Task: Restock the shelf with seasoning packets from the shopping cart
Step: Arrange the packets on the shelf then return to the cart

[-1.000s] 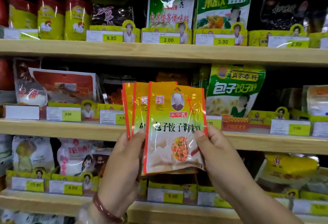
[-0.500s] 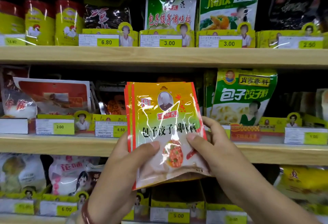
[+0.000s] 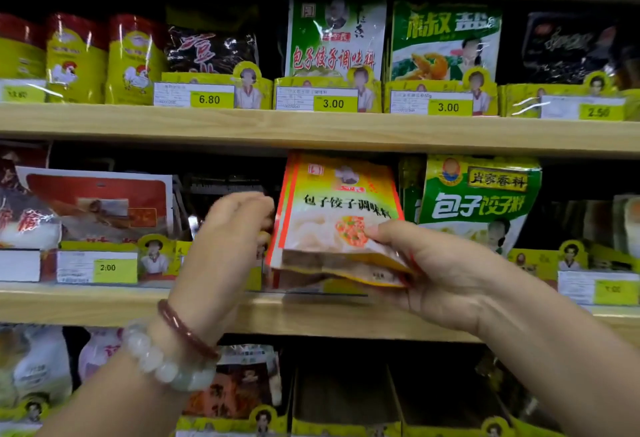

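Light, floppy, slick seasoning packets point(image 3: 341, 218) pinched by right hand point(image 3: 446, 270) at five o'clock corner; left hand point(image 3: 225, 246) loosely curled, blurred, grip unclear.

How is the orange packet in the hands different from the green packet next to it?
The orange packet stack has red edges; the green packet has a green top. The orange one is tilted and gripped by the right hand; the green one stands on the shelf untouched. Both picture dumplings.
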